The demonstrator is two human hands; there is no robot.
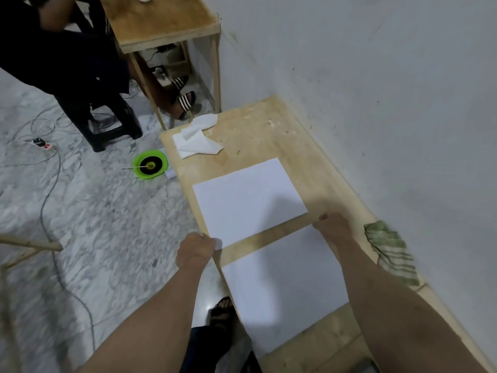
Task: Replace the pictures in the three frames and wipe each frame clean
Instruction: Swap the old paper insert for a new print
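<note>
Two white rectangles lie on the wooden table (269, 125). The far one is a plain white sheet (248, 200). The near one (285, 286) has a wooden bar (269, 236) along its far edge and looks like a frame with a white picture in it. My left hand (195, 251) is closed at the bar's left end, with a bit of white showing at its fingers. My right hand (334, 227) is closed at the bar's right end. A green striped cloth (390, 251) lies by the wall, right of my right arm.
Crumpled white tissues (197, 138) sit at the table's far left corner. A white wall runs along the table's right side. On the marble floor are a green dish (150, 165), cables and a power strip (43, 144). A seated person (67, 57) is at a second wooden table (161, 25).
</note>
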